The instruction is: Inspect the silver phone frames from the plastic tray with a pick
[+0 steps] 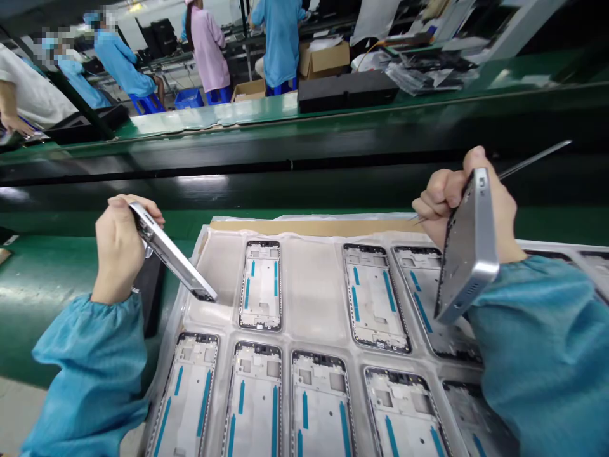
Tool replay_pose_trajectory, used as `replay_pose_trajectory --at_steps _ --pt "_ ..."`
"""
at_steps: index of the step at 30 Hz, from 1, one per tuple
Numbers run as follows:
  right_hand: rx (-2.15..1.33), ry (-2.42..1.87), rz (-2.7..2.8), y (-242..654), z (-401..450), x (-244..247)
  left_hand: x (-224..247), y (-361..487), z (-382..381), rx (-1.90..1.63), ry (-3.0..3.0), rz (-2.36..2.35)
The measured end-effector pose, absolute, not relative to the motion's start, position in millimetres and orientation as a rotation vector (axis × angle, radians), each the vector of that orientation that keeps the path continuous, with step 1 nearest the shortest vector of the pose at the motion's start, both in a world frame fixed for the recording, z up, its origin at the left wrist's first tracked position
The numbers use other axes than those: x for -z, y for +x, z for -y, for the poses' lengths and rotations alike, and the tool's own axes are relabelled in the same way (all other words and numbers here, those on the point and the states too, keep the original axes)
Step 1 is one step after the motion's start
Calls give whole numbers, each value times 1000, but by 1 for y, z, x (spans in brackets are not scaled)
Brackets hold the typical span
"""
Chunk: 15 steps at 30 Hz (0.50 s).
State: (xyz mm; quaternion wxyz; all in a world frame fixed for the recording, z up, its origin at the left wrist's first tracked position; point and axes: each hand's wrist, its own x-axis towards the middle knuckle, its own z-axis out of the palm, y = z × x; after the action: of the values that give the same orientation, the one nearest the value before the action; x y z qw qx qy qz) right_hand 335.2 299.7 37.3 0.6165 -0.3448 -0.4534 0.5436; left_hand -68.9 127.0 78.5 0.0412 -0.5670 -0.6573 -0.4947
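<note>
My left hand (122,238) is closed on the top end of a silver phone frame (174,257), held tilted with its lower end over the tray's far-left compartment. My right hand (451,190) grips a second phone frame (469,254), raised above the tray's right side with its silver edge towards me. A slim metal tool (537,158) also sticks out of that hand to the right; its exact kind is unclear. Below is a pale plastic tray (311,285) with several phone frames bearing blue strips, such as one phone frame (260,285) in the back row.
The tray lies on a green bench (28,285); a black object (151,298) sits beside its left edge. Beyond runs a dark ledge, with a black box (347,92) and a pile of plastic bags (423,76) behind it. Several people in work coats are farther back.
</note>
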Motion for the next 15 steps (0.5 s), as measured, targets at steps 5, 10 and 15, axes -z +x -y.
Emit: replay_pose_trajectory --at_steps 5,10,15 --pt "-1248 -806 1045 336 -303 -30 -73 -67 -140 1331 -1838 2025" --pt "-1235 -853 1053 333 -303 -22 -70 -61 -148 1075 -1967 1991" --pt "-1222 -905 1082 331 -301 -20 -54 -55 -160 963 -2077 1943"
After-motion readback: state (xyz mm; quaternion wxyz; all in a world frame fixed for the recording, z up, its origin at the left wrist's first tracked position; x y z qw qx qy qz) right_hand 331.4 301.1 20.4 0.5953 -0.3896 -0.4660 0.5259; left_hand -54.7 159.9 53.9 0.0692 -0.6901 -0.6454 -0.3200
